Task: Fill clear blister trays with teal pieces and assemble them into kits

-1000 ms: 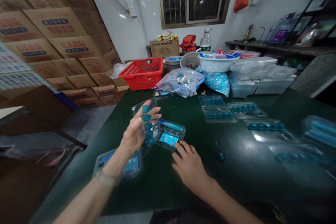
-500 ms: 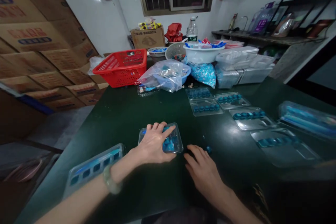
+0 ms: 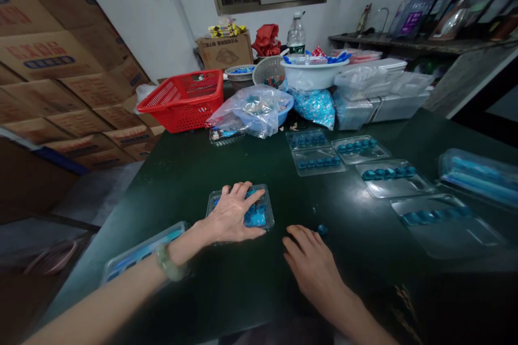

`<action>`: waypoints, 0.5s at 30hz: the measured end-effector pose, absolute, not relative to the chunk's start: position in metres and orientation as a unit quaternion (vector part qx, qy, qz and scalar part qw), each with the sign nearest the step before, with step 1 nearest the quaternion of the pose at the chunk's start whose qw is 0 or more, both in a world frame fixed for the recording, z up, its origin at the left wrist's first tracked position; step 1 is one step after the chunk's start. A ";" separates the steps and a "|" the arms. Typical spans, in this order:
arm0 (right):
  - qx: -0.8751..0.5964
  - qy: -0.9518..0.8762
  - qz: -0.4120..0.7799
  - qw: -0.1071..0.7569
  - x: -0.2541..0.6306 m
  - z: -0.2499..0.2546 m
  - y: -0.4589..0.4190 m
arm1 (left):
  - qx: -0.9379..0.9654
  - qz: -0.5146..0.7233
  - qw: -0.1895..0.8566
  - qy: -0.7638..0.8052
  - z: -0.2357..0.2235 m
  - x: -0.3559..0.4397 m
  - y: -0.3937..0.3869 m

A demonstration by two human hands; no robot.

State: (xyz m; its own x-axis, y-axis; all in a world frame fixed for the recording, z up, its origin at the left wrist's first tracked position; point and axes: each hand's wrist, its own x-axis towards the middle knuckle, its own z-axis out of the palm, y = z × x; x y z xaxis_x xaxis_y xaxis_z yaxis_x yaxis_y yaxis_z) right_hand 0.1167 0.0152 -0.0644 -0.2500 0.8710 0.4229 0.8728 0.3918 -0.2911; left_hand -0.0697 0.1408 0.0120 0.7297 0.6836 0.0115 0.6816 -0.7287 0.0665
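Observation:
My left hand, with a pale green bangle on the wrist, spans a small clear plastic box. Its fingers reach the far edge and the thumb the near edge. Blue pieces show inside the box; the hand covers the rest. My right hand rests on the dark green table, right of the box, fingers loosely bent and nothing visible in them. Just past its fingertips lies a small blue bead-like piece. Under my left forearm, a long clear package with blue contents is partly hidden.
Clear trays with rows of blue pieces lie at right, beside stacked clear packs. Along the back stand a red basket, a bagged blue basin, a white basin and clear boxes. Cartons are piled left.
My left hand and the plastic box have shifted slightly left and away from my right hand. My right hand stays nearly in place. The view has tilted a little.

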 end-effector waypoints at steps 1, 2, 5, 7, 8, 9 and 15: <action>-0.552 -0.790 0.000 0.267 0.117 -0.064 0.015 | 0.926 0.021 0.030 0.375 0.012 -0.069 0.141; -0.552 -0.790 0.002 0.268 0.117 -0.064 0.015 | 0.922 0.025 0.030 0.384 0.011 -0.068 0.141; -0.553 -0.789 0.010 0.267 0.117 -0.063 0.015 | 0.914 0.035 0.029 0.404 0.011 -0.065 0.143; -0.553 -0.789 0.014 0.267 0.117 -0.062 0.016 | 0.910 0.041 0.030 0.411 0.012 -0.064 0.144; -0.552 -0.789 0.017 0.269 0.117 -0.063 0.016 | 0.909 0.044 0.031 0.413 0.015 -0.064 0.145; -0.551 -0.789 0.020 0.271 0.118 -0.063 0.016 | 0.907 0.049 0.030 0.417 0.018 -0.064 0.146; -0.557 -0.769 0.043 0.311 0.120 -0.056 0.019 | 0.866 0.190 0.104 0.452 0.049 -0.068 0.148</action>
